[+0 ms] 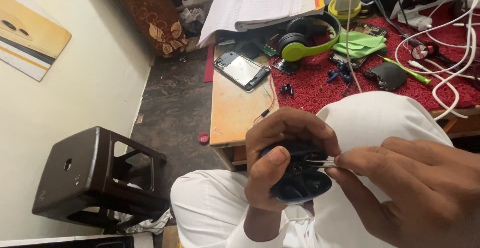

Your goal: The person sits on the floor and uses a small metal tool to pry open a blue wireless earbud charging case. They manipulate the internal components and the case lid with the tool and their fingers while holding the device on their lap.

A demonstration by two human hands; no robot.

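tweezers inside an open dark shell

head view: the left hand was wrapped around a small dark blue rounded plastic shell, thumb pressed on its rim, above the lap, just in front of the wooden workbench. the right hand pinched thin metal tweezers, tips inside the opened shell. the shell looked already opened, its inner work unfinished. on the workbench lay green-and-black headphones and an opened phone.
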